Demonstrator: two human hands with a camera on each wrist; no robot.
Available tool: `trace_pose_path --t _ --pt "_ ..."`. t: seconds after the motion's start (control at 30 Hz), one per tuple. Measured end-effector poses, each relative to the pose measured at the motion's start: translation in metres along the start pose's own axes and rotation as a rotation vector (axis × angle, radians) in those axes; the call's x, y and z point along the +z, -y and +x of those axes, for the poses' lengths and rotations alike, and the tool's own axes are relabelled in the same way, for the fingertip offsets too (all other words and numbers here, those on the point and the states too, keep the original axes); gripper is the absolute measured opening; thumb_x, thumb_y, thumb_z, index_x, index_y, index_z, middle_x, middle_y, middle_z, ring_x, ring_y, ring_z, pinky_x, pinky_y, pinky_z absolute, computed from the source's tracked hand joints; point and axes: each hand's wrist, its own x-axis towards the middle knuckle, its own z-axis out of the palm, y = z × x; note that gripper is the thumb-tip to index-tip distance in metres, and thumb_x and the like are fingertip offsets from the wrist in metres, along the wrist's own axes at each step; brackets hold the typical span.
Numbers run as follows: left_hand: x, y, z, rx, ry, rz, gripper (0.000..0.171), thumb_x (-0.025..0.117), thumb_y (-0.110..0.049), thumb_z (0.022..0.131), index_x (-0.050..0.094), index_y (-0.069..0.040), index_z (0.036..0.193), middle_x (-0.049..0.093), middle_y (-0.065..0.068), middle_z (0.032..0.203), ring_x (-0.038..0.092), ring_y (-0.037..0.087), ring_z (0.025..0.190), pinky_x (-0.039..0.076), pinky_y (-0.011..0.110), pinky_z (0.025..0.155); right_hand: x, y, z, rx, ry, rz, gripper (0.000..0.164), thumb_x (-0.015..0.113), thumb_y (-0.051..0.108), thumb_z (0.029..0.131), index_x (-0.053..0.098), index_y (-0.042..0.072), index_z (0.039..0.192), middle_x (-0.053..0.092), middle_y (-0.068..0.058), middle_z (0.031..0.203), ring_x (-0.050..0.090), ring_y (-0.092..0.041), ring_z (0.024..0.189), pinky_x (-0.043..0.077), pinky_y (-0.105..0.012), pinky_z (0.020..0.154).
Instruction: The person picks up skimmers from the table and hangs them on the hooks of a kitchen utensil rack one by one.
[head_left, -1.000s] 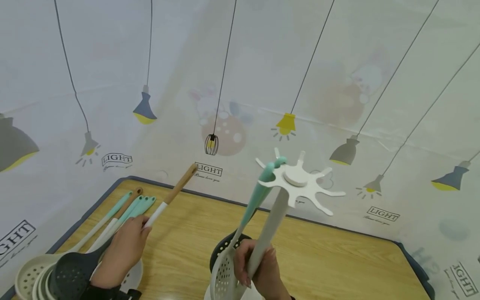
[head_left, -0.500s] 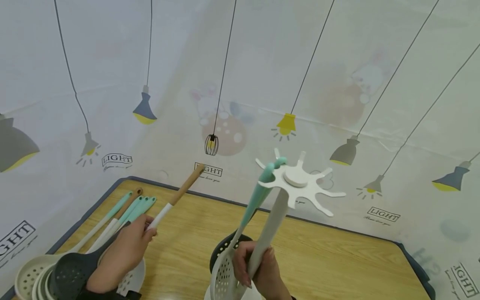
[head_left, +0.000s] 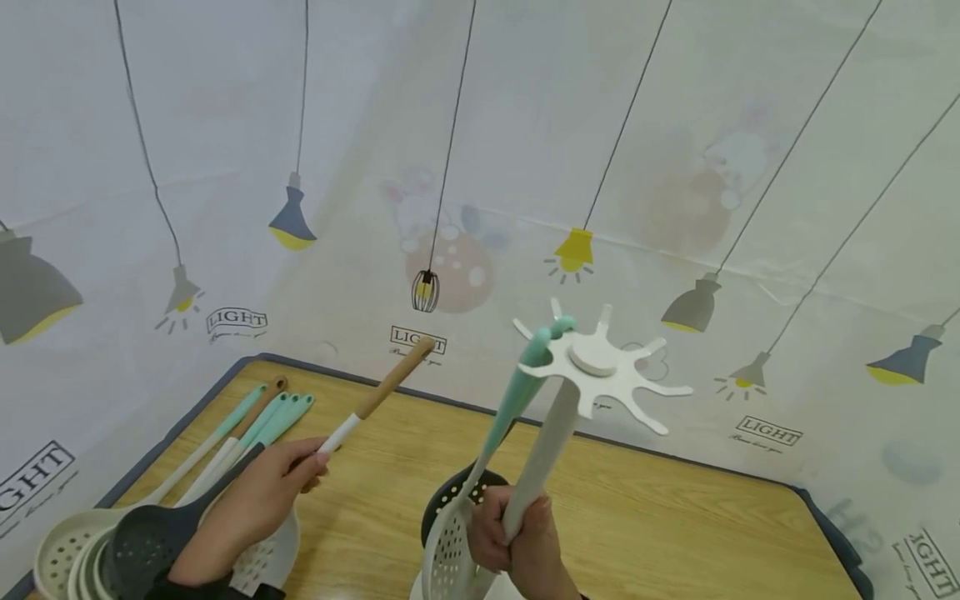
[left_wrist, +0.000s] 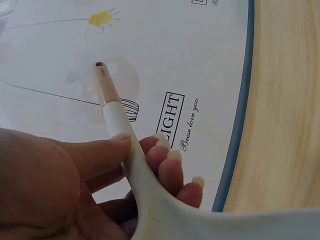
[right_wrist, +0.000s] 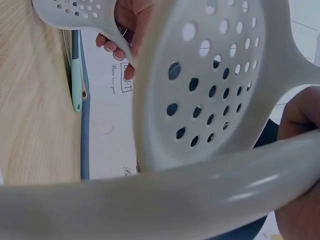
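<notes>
My left hand (head_left: 258, 496) pinches the white neck of a skimmer (head_left: 390, 387) that has a wooden handle end. Its perforated head (head_left: 273, 554) shows below the wrist, and the left wrist view shows thumb and fingers around the neck (left_wrist: 120, 122). Around the pale upright pole of a utensil stand (head_left: 543, 458) my right hand (head_left: 517, 533) is curled. The stand's white top (head_left: 600, 362) has several radiating hooks. A white skimmer with a mint handle (head_left: 510, 400) hangs there, head down. Behind it is a black perforated head (head_left: 442, 500); its handle is mostly hidden.
At the left lies a pile of utensils, with a black skimmer (head_left: 146, 542), a cream skimmer (head_left: 63, 546) and several mint handles (head_left: 281, 417). The wooden tabletop (head_left: 675, 517) has a dark blue edge against a printed wall sheet (head_left: 525, 150).
My left hand has moved a little right, carrying the skimmer, so its wooden end points farther toward the stand. The right hand and the stand have stayed nearly still.
</notes>
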Motion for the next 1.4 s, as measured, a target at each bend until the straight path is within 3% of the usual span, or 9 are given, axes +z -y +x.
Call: trace_pose_path --t 0.2,0.57,0.7,0.9,1.13,1.4 --pt "0.001 -0.002 -0.002 0.011 -0.022 -0.014 0.041 0.048 -0.012 0.107 0.051 0.011 0.141 0.069 0.011 0.099 0.065 0.018 0.090 0.056 0.033 0.076 0.001 -0.001 -0.001 -0.047 -0.027 -0.018 0.068 0.025 0.060 0.105 0.026 0.002 0.070 0.021 -0.011 0.049 0.018 -0.020 0.036 0.020 -0.029 0.029" --pt "0.006 -0.010 -0.003 0.043 -0.049 -0.048 0.034 0.050 -0.018 0.107 0.058 0.001 0.134 0.061 0.008 0.089 0.054 0.016 0.076 0.047 0.028 0.064 0.003 -0.001 0.000 -0.091 -0.059 -0.056 0.068 0.025 0.059 0.106 0.026 0.002 0.069 0.020 -0.011 0.048 0.017 -0.020 0.034 0.019 -0.027 0.027" --pt "0.008 -0.014 -0.005 0.062 -0.082 -0.065 0.037 0.050 -0.020 0.107 0.056 -0.001 0.139 0.059 0.006 0.087 0.053 0.013 0.073 0.047 0.027 0.061 0.004 -0.002 0.001 -0.119 -0.056 -0.077 0.067 0.023 0.057 0.107 0.024 0.001 0.068 0.019 -0.011 0.047 0.016 -0.020 0.033 0.019 -0.026 0.026" --pt "0.010 -0.017 -0.006 0.098 -0.145 -0.097 0.045 0.050 -0.028 0.108 0.053 0.000 0.143 0.058 0.005 0.085 0.051 0.012 0.071 0.043 0.026 0.059 0.004 -0.002 0.001 -0.122 -0.083 -0.093 0.067 0.025 0.057 0.107 0.025 0.002 0.068 0.019 -0.011 0.046 0.016 -0.020 0.033 0.019 -0.027 0.027" --pt "0.012 -0.019 -0.007 0.126 -0.190 -0.126 0.043 0.048 -0.035 0.108 0.059 -0.005 0.137 0.056 0.007 0.083 0.046 0.014 0.064 0.040 0.027 0.054 0.006 -0.002 0.000 -0.116 -0.127 -0.122 0.068 0.026 0.058 0.106 0.025 0.002 0.067 0.019 -0.011 0.046 0.016 -0.021 0.033 0.020 -0.026 0.027" --pt "0.016 -0.021 -0.009 0.222 -0.259 -0.162 0.039 0.048 -0.032 0.108 0.063 -0.004 0.132 0.058 0.006 0.085 0.053 0.015 0.068 0.048 0.027 0.061 0.007 -0.001 -0.003 -0.085 -0.204 -0.175 0.067 0.032 0.058 0.105 0.028 0.003 0.068 0.020 -0.012 0.047 0.017 -0.022 0.035 0.023 -0.025 0.028"
